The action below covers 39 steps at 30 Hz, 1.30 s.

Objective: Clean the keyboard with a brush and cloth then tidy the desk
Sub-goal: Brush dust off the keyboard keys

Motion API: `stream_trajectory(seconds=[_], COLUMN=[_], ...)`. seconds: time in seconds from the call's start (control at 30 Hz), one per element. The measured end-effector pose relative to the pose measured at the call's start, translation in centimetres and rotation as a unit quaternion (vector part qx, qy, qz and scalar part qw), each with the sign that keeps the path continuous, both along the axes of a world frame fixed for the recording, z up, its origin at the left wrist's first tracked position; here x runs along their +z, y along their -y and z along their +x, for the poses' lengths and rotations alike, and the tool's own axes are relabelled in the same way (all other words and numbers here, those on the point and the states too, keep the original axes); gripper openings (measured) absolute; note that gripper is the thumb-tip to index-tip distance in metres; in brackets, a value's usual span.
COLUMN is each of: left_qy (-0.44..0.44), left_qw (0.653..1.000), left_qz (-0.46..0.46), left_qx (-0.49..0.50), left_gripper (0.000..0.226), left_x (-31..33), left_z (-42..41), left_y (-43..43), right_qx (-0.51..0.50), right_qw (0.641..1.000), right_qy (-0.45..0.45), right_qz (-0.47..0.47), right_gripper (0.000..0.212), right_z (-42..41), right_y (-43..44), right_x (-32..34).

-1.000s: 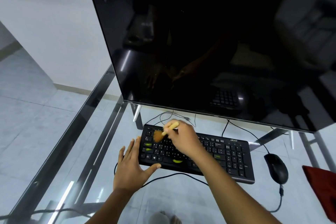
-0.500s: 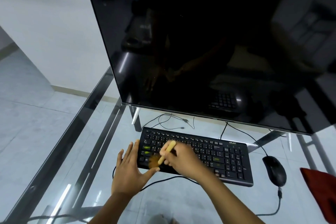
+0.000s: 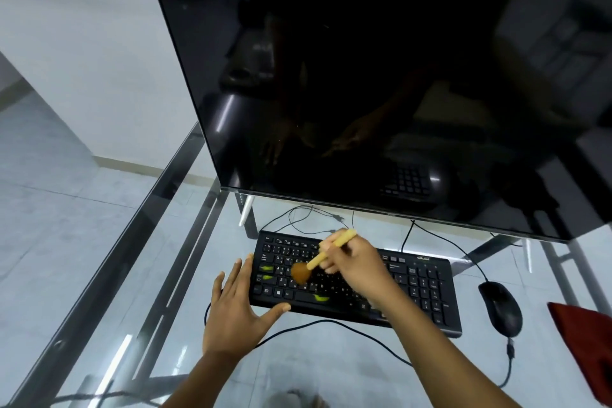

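Observation:
A black keyboard (image 3: 420, 288) lies on the glass desk (image 3: 99, 275) below the monitor. My right hand (image 3: 359, 267) grips a small brush (image 3: 326, 257) by its pale yellow handle. The brush's brown bristles rest on the left-middle keys. My left hand (image 3: 236, 311) lies flat with straight fingers on the glass, touching the keyboard's left end, thumb along its front edge. Small green marks show on several keys. A red cloth (image 3: 586, 344) lies at the desk's right edge, partly cut off by the frame.
A large dark monitor (image 3: 381, 76) stands just behind the keyboard. A black mouse (image 3: 500, 306) sits right of the keyboard, its cable trailing toward me. Thin cables loop behind and in front of the keyboard. The desk's metal frame shows through the glass.
The brush swept from the keyboard's top-left keys down to its front-left edge, then back up to the left-middle keys. My left hand stayed beside the keyboard's left end.

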<state>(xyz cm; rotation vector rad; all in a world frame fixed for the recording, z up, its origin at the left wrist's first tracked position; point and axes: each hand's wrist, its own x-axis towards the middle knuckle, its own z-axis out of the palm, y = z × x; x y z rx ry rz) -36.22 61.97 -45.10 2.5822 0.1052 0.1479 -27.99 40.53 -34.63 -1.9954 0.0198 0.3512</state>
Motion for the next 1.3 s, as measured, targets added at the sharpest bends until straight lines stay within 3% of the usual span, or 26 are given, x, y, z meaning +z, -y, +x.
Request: stream_trajectory(seconds=[0.13,0.27,0.37,0.47,0.57,0.63,0.77,0.87,0.97,1.13,1.23,1.3], left_qy=[0.002,0.006,0.000,0.003,0.007,0.006,0.006,0.005,0.003,0.006,0.013,0.014], left_qw=[1.000,1.000,1.000,1.000,1.000,1.000,1.000,1.000,1.000,1.000,1.000,1.000], left_qz=[-0.001,0.005,0.007,0.004,0.004,0.004,-0.001,0.005,-0.008,-0.002,-0.007,-0.008], left_qx=[-0.006,-0.015,-0.013,-0.015,-0.010,-0.011,-0.008,-0.010,-0.008,-0.010,-0.009,-0.008], left_gripper=[0.107,0.107,0.108,0.108,0.108,0.107,0.105,0.108,0.106,0.108,0.108,0.107], left_x=[-0.1,-0.5,-0.5,-0.5,-0.4,-0.4,-0.5,-0.5,-0.4,-0.6,-0.6,-0.6], left_z=[0.0,0.1,0.2,0.0,0.1,0.1,0.1,0.1,0.1,0.0,0.1,0.3], left_y=[0.1,-0.1,0.0,0.0,0.0,0.1,0.0,0.0,0.0,-0.1,-0.1,0.0], right_qx=[0.067,0.191,0.117,0.168,0.088,0.076,0.099,0.030,0.094,-0.016,-0.080,-0.104], right_qw=[0.971,0.967,0.974,0.972,0.981,0.977,0.990,0.990,0.991,0.997,0.991,0.984], right_qy=[0.197,0.145,0.191,0.158,0.174,0.189,0.099,0.137,0.092,0.025,0.099,0.135], right_qz=[-0.118,-0.082,-0.043,-0.055,-0.025,-0.057,-0.007,-0.033,-0.038,0.076,-0.051,-0.049], right_gripper=[0.008,0.010,0.010,0.010,0.010,0.009,0.008,0.010,0.010,0.013,0.010,0.009], right_z=[-1.2,-3.6,-4.3,-4.6,-4.6,-4.4,-5.1,-4.4,-4.5,-3.2,-1.9,-1.2], right_y=[0.1,-0.5,-0.5,-0.5,-0.7,-0.4,-0.6,-0.4,-0.2,1.2,2.6,3.0], right_x=[-1.2,-1.4,-1.7,-2.0,-1.8,-1.9,-1.6,-2.0,-1.7,-1.5,-1.8,-1.5])
